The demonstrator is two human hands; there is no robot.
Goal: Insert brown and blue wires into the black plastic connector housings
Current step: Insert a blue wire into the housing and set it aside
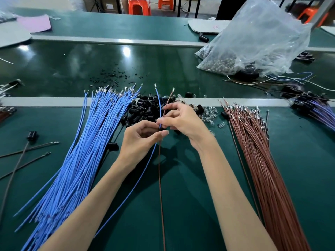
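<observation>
Centre frame: left hand and right hand, grips pinching blue wire and brown wire together; probably pairing, black housings next.

The left forearm, entering at 7 o'clock, and the right forearm, entering at 5 o'clock, are both slender and bare from the frame edge to the wrist. The left hand and the right hand are bare and long-fingered. The left thumbnail is trimmed short, rounded and plain.
</observation>
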